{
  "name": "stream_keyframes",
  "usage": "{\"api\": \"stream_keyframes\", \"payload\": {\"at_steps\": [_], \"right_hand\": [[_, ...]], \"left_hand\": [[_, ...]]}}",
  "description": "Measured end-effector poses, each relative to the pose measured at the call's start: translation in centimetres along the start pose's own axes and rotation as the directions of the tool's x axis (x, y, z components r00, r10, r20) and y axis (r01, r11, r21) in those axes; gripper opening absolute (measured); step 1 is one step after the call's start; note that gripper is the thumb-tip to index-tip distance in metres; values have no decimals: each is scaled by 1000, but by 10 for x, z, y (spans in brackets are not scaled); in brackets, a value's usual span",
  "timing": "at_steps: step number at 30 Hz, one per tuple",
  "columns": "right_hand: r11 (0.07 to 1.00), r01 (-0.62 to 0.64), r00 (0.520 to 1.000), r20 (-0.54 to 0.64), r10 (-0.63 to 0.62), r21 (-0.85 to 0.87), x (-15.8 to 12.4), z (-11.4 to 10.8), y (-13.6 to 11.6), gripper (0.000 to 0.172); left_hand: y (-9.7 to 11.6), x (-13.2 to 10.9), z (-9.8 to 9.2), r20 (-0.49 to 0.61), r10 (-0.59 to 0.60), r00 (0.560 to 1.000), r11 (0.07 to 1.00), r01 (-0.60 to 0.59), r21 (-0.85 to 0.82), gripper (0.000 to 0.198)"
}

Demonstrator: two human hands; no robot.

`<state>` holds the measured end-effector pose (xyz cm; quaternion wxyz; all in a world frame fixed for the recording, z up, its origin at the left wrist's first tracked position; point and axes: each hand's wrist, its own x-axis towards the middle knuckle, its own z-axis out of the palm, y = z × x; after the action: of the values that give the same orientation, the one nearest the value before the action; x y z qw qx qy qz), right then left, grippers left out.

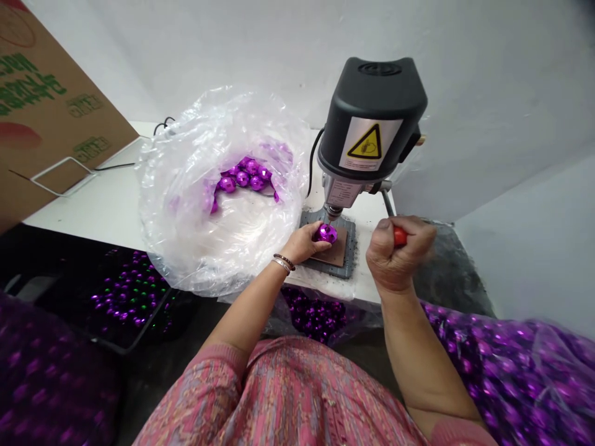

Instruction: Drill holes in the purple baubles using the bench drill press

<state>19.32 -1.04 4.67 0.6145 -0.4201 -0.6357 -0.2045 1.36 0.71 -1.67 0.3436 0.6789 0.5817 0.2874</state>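
Between the thumb and fingers of my left hand point(304, 244) is a shiny purple faceted ball point(328, 233). It rests over a brown board point(338, 251) on the drill press's grey base plate point(349, 267), right under the chuck point(333, 212). The bit's tip is close to the ball's top; whether it touches I cannot tell. My right hand point(395, 253) is wrapped round the red-knobbed feed lever point(400, 235) on the machine's right side. The black drill press point(376, 105) with its yellow warning label stands upright on the white table.
A clear plastic bag point(186, 241) lies open left of the drill press, several purple balls point(251, 176) inside. A cardboard box point(56, 118) stands far left on the white table point(93, 217). Bags of purple balls point(525, 371) fill the floor right and below.
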Motion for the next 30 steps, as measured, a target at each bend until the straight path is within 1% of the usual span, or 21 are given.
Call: {"api": "stream_keyframes", "payload": {"at_steps": [5,8,10,12,14,16,17,19,21,22,23,24,25,26,27,28,29,30], "right_hand": [[999,-9,1000,4,9,34,-9,2,1,12],[998,-6,1000,4,6,60,-6,2,-1,14],[998,-22,1000,-14,23,64,5,0,-5,16],[997,-53,998,-25,54,61,24,-1,-8,18],[993,-100,995,-12,101,60,44,-1,-11,19],[984,-159,987,16,159,75,62,-1,-13,20],[978,-188,982,32,185,87,68,-1,-13,20],[968,-225,974,55,220,114,74,-1,-13,20],[963,-234,972,57,229,134,74,-1,-13,21],[961,-242,970,58,236,137,73,-2,-13,21],[958,-252,967,63,246,137,72,-2,-13,22],[954,-267,963,74,259,135,71,-2,-13,23],[949,-285,957,87,275,133,70,-3,-14,23],[945,-299,953,99,288,132,70,-3,-14,23],[942,-307,950,105,295,134,70,-4,-15,23],[941,-310,949,107,297,137,70,-4,-15,24],[941,-307,950,105,294,141,70,-4,-16,24],[942,-302,951,105,289,144,70,-5,-16,24]], "left_hand": [[-1,0,1,7,11,1000,1000,-11,-28,65],[2,-2,0,6,-1,1000,999,1,-34,66],[5,-3,-1,5,-37,999,998,37,-57,66],[8,-5,-2,0,-70,998,993,70,-90,64],[9,-10,-2,-19,-66,998,993,63,-104,61],[8,-19,-3,-40,-34,999,996,31,-82,58],[7,-26,-4,-30,-2,1000,998,0,-66,58],[5,-43,-8,46,92,995,995,-90,-47,62],[3,-62,-17,151,189,970,981,-179,-79,72],[3,-69,-24,180,218,959,973,-200,-112,76],[3,-74,-33,175,222,959,969,-197,-150,77],[3,-76,-44,135,204,970,966,-177,-188,73],[2,-73,-57,56,165,985,965,-150,-217,65],[-1,-67,-70,-56,108,993,966,-119,-231,57],[-4,-56,-84,-181,38,983,970,-81,-231,49],[-9,-42,-96,-315,-39,948,977,-29,-210,44],[-16,-25,-107,-417,-114,902,983,43,-177,40],[-24,-6,-115,-468,-192,863,980,139,-146,38]]}}
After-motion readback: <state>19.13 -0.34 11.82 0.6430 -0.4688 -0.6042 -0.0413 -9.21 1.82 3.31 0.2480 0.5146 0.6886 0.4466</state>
